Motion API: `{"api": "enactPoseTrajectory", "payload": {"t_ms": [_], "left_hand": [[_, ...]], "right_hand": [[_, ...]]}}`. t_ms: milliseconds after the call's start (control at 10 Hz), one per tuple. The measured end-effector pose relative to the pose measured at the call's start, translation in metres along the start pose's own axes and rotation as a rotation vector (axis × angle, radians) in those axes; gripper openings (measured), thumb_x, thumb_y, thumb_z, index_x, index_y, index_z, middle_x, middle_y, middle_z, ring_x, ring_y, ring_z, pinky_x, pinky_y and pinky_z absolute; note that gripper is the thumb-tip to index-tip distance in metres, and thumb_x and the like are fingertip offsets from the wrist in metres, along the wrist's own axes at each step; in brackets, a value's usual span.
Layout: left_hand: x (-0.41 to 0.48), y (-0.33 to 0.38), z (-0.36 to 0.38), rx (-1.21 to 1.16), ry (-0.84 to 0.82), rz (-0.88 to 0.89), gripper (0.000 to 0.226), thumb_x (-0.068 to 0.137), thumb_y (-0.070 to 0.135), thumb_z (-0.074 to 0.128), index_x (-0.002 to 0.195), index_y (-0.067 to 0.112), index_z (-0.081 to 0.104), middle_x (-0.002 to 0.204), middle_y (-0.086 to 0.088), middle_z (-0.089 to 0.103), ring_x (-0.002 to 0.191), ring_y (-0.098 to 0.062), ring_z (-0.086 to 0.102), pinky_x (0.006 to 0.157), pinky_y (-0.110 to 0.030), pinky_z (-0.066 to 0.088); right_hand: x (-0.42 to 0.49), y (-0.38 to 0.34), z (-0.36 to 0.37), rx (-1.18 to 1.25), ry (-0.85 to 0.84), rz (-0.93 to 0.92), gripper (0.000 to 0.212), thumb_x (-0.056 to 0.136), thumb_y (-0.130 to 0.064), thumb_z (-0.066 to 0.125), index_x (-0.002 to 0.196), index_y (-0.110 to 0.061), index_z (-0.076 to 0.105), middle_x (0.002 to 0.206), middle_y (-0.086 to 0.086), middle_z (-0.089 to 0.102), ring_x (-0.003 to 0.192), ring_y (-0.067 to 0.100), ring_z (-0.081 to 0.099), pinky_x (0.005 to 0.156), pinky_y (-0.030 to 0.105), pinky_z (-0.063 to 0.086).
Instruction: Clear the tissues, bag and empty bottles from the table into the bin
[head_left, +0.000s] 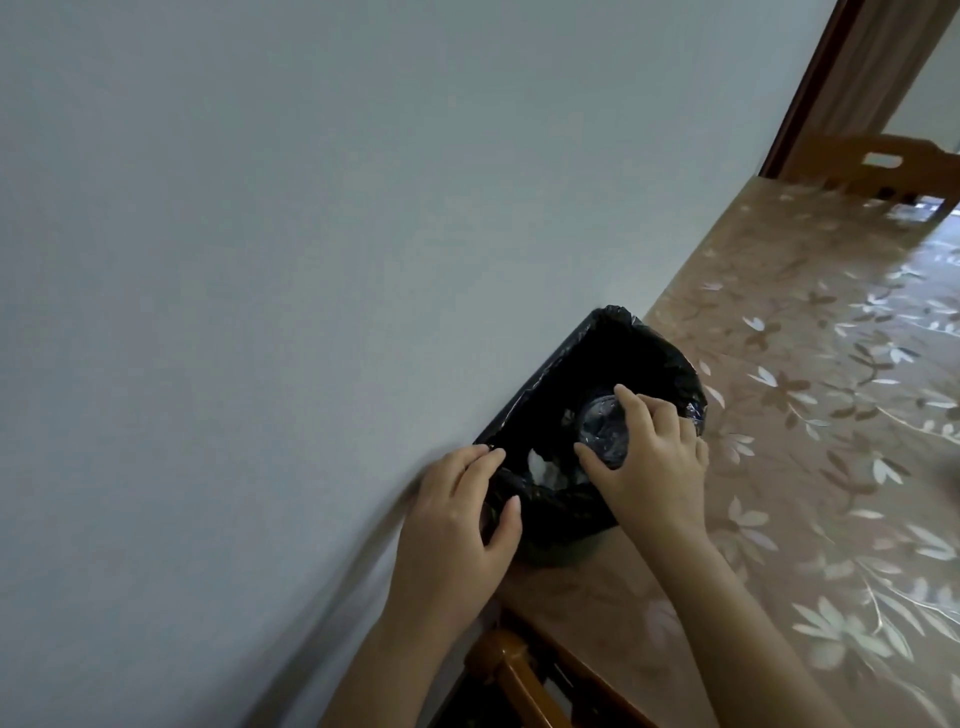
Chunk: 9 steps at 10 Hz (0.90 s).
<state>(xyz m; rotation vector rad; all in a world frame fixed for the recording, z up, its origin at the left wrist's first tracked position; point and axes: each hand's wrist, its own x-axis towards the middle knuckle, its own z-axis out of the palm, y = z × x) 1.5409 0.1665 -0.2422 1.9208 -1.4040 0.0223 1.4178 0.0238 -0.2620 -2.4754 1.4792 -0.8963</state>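
A small bin (563, 374) lined with a black plastic bag stands on the table against the wall. My right hand (649, 457) is over the bin's mouth, shut on a clear empty bottle (602, 423) whose round end faces me. My left hand (457, 525) grips the black liner at the bin's near left rim. Something white and crumpled, like a tissue (540, 467), lies inside the bin between my hands. The rest of the bin's inside is too dark to read.
The table (810, 395) has a glossy brown floral cover and runs along the pale wall (260, 260). A wooden chair (883, 166) stands at its far end near a doorway. Another wooden chair back (519, 670) is below the table's near edge.
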Motion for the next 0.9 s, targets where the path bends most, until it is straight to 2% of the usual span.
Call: {"api": "enactPoseTrajectory", "payload": {"t_ms": [300, 600, 700, 900], "left_hand": [[-0.002, 0.012, -0.002, 0.032, -0.003, 0.029, 0.043, 0.084, 0.037, 0.044, 0.116, 0.012, 0.060, 0.115, -0.004, 0.061, 0.106, -0.014, 0.055, 0.087, -0.018, 0.039], [-0.013, 0.030, 0.002, 0.201, 0.010, 0.113, 0.040, 0.084, 0.031, 0.045, 0.111, 0.008, 0.062, 0.109, -0.009, 0.064, 0.102, -0.024, 0.059, 0.084, -0.033, 0.049], [-0.017, 0.037, 0.006, 0.241, 0.006, 0.107, 0.041, 0.084, 0.031, 0.044, 0.112, 0.008, 0.062, 0.109, -0.010, 0.064, 0.104, -0.025, 0.059, 0.087, -0.033, 0.047], [-0.028, 0.056, 0.014, 0.284, 0.050, 0.096, 0.041, 0.084, 0.030, 0.044, 0.112, 0.007, 0.062, 0.110, -0.011, 0.064, 0.108, -0.028, 0.057, 0.090, -0.039, 0.047]], "right_hand": [[-0.009, -0.002, -0.014, 0.035, -0.007, -0.042, 0.065, 0.068, -0.034, 0.078, 0.122, -0.007, 0.054, 0.109, 0.015, 0.061, 0.102, 0.037, 0.055, 0.092, 0.055, 0.037], [-0.031, 0.006, -0.039, 0.106, 0.071, -0.092, 0.046, 0.076, -0.021, 0.073, 0.115, -0.003, 0.059, 0.110, 0.018, 0.061, 0.102, 0.039, 0.054, 0.086, 0.056, 0.044], [-0.038, 0.010, -0.046, 0.118, 0.090, -0.114, 0.043, 0.077, -0.027, 0.062, 0.113, -0.003, 0.060, 0.109, 0.017, 0.061, 0.101, 0.037, 0.055, 0.083, 0.054, 0.046], [-0.053, 0.021, -0.061, 0.116, 0.122, -0.190, 0.044, 0.079, -0.033, 0.053, 0.110, -0.003, 0.062, 0.108, 0.015, 0.062, 0.101, 0.035, 0.056, 0.082, 0.049, 0.046]]}}
